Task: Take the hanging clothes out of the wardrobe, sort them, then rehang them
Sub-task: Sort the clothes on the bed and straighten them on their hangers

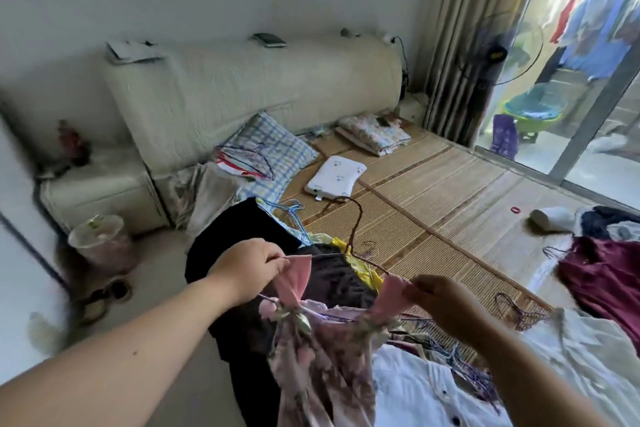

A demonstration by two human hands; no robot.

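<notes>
A cream padded headboard (249, 87) fills the ten to twelve o'clock area, with a checked pillow (277, 152) leaning at its foot near the centre. Just beside it toward three o'clock, a small white pillow (335, 177) lies on the woven bamboo mat (433, 191). A standing fan (498, 48) sits at two o'clock by beige curtains (464, 28), and a pink bin (102, 241) stands at nine o'clock.

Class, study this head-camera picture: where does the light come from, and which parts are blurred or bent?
Head view: daylight enters through the glass door at right, washing out the outside; the left edge near the bin smears with motion blur; the wide lens bows the sofa and stretches the left hand.
</notes>
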